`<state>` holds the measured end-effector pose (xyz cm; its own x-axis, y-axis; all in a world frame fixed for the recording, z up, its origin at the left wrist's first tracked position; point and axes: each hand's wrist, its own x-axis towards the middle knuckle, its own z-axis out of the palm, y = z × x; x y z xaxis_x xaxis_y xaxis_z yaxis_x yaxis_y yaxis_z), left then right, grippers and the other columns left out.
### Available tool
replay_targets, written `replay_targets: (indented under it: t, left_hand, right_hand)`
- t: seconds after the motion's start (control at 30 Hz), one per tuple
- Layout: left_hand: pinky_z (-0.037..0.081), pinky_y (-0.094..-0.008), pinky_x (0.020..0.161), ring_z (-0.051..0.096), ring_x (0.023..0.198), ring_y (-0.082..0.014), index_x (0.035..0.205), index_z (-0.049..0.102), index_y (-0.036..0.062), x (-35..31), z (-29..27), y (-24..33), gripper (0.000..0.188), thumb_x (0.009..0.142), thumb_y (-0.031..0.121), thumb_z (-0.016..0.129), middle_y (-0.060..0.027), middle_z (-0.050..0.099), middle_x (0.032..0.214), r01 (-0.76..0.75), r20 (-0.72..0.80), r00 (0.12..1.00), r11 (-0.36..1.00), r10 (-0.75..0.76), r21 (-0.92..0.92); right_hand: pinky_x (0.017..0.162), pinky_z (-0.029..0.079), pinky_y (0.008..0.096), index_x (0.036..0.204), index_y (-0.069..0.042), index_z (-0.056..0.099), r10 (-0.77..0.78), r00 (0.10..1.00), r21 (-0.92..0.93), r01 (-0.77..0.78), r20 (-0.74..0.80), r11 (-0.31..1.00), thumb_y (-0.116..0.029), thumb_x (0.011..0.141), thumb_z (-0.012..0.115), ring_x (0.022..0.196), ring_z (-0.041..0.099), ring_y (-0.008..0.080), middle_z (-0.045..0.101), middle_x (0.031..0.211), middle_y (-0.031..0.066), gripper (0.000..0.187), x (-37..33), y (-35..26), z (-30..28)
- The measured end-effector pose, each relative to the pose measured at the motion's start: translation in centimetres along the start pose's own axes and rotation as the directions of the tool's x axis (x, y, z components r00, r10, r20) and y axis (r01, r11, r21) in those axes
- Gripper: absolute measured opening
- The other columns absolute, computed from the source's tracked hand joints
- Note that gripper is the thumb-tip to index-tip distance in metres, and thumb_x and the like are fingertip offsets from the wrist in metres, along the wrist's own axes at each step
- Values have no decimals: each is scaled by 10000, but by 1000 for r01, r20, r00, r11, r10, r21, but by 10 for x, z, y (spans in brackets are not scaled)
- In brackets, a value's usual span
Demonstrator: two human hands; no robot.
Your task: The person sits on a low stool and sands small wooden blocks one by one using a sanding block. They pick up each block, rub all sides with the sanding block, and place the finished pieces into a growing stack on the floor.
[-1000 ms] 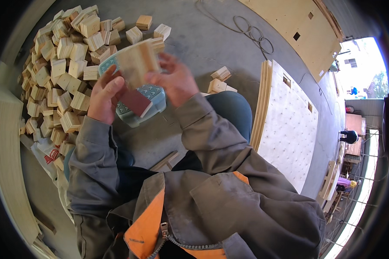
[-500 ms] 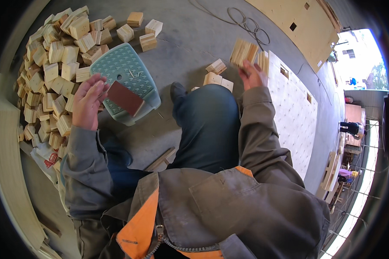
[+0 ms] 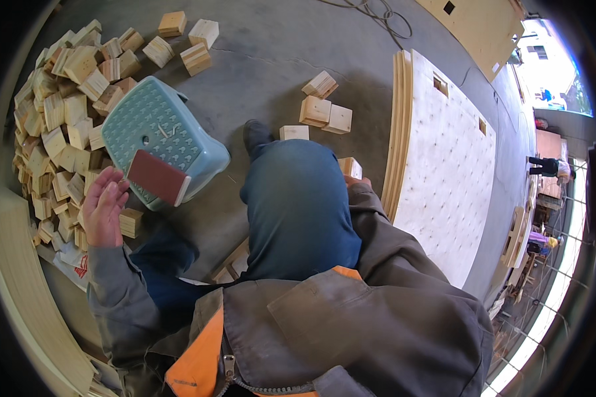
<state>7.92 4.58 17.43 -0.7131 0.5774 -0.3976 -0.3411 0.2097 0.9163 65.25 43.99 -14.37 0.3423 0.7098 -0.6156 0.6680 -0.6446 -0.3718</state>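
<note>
My left hand [image 3: 104, 206] is raised at the left, its fingers loosely bent and apart, holding nothing. Just right of its fingertips a reddish-brown sanding block [image 3: 157, 177] lies on the near edge of a light teal plastic stool [image 3: 159, 112]. A few small pale pieces lie on the stool top. Down beside my bent knee, my right hand [image 3: 357, 180] grips a wooden block [image 3: 349, 167]; the knee and sleeve hide part of both. Beyond the knee sit several more wooden blocks [image 3: 316, 110] on the floor.
A big heap of wooden blocks [image 3: 66, 126] rises left of the stool. Stacked pale plywood panels [image 3: 450, 165] lie to the right. Loose blocks [image 3: 172, 24] and a coiled cable [image 3: 384, 16] lie farther off. A distant person [image 3: 546, 167] stands at far right.
My right hand has come down from above the panels' edge to beside my knee with the wooden block. My left hand has drawn back slightly, and the view has shifted.
</note>
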Motion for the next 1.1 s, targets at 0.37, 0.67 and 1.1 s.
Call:
replay_targets:
  t: [0.37, 0.67, 1.1]
  left_hand:
    - [498, -301, 1051, 643, 1246, -165, 1563, 513, 33, 22, 19, -15, 518, 1095, 216, 639, -88, 639, 1452, 100, -27, 995, 981, -97, 169]
    - [508, -305, 1051, 651, 1222, -158, 1558, 522, 36, 34, 37, -28, 540, 1069, 198, 681, -85, 646, 1443, 120, -14, 993, 958, -121, 260]
    - [528, -295, 1046, 651, 1208, -170, 1535, 539, 16, 30, 41, -38, 541, 1032, 110, 714, -115, 644, 1413, 65, 48, 995, 947, -84, 314]
  right_hand:
    - [1195, 485, 471, 1575, 28, 459, -168, 976, -250, 130, -138, 959, -477, 581, 1028, 1443, 534, 432, 537, 1545, 293, 1252, -22, -71, 25]
    - [1216, 469, 430, 1620, 47, 394, -260, 963, -229, 237, -76, 944, -414, 657, 1025, 1492, 498, 398, 487, 1599, 302, 1240, -34, -87, 38]
    - [1168, 503, 480, 1692, -105, 307, -455, 795, -438, 602, 401, 667, -509, 807, 891, 1421, 558, 387, 534, 1555, 199, 1135, -100, -162, 85]
